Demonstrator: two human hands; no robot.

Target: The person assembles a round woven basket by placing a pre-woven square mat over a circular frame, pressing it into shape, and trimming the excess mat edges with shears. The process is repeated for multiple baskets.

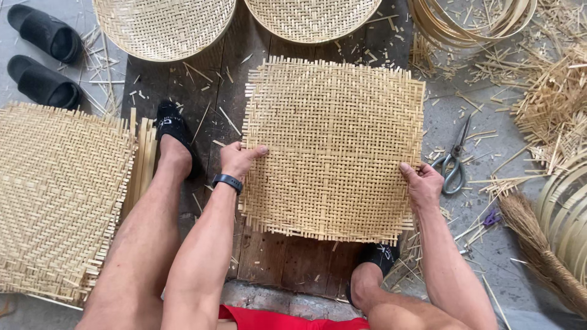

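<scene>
A square woven bamboo mat (333, 146) lies flat on dark wooden boards (211, 91) in front of me. My left hand (237, 157) grips the mat's left edge, thumb laid on top; a black band sits on that wrist. My right hand (420, 182) grips the mat's right edge near its lower corner, thumb on top. My feet in black slippers rest on either side, one (174, 131) left of the mat and one (379, 256) under its near right corner.
A stack of woven mats (58, 195) lies at left. Two round woven trays (165, 24) (312, 17) sit at the top. Scissors (454, 162) lie right of the mat. Bamboo hoops (471, 21), loose strips (550, 104), a broom (538, 244) and black sandals (43, 55) surround the boards.
</scene>
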